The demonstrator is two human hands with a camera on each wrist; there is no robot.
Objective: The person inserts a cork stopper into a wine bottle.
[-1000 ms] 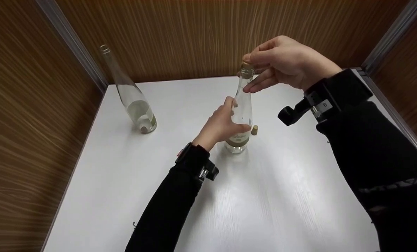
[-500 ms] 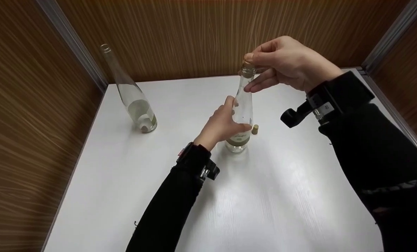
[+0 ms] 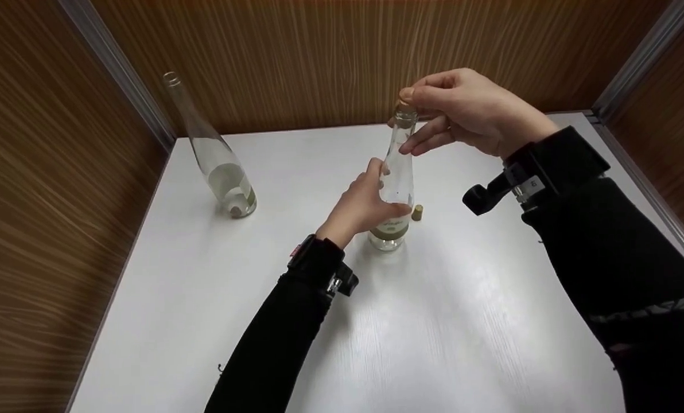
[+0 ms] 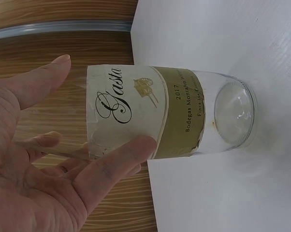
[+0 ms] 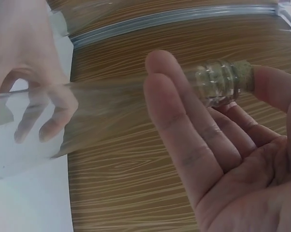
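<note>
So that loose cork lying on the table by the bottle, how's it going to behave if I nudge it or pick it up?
The cork is small beside the bottle, so it is probably very light and easy to knock away. Its round shape suggests it may roll on the smooth white table; whether it stands on end is too small to tell. It looks unlikely to break.

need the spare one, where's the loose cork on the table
In the head view the loose cork stands on the white table, just right of the held bottle's base.
</note>
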